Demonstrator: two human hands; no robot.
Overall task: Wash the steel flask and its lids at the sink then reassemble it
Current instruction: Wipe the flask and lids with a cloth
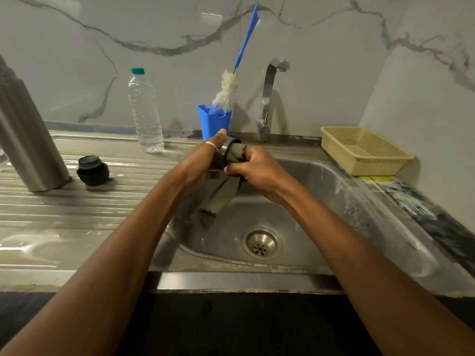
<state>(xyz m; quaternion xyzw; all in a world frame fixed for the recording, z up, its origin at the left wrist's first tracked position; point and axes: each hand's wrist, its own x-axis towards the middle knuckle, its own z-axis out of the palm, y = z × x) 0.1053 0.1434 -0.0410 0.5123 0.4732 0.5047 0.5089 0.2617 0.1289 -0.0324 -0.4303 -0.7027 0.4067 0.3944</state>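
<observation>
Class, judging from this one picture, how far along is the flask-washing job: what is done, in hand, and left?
Done: dismantling. The steel flask body stands on the drainboard, with the black inner lid beside it. In hand: the left hand grips the cup lid while the right hand presses a cloth into it. Left: reassembly. Whether the body and inner lid are washed cannot be told.

flask: we see it cut off by the left edge, its top out of frame.
lid: our left hand covers most of it; we see only the rim.
cloth: one end vanishes inside the lid.
brush: tip sunk in the blue holder.
</observation>
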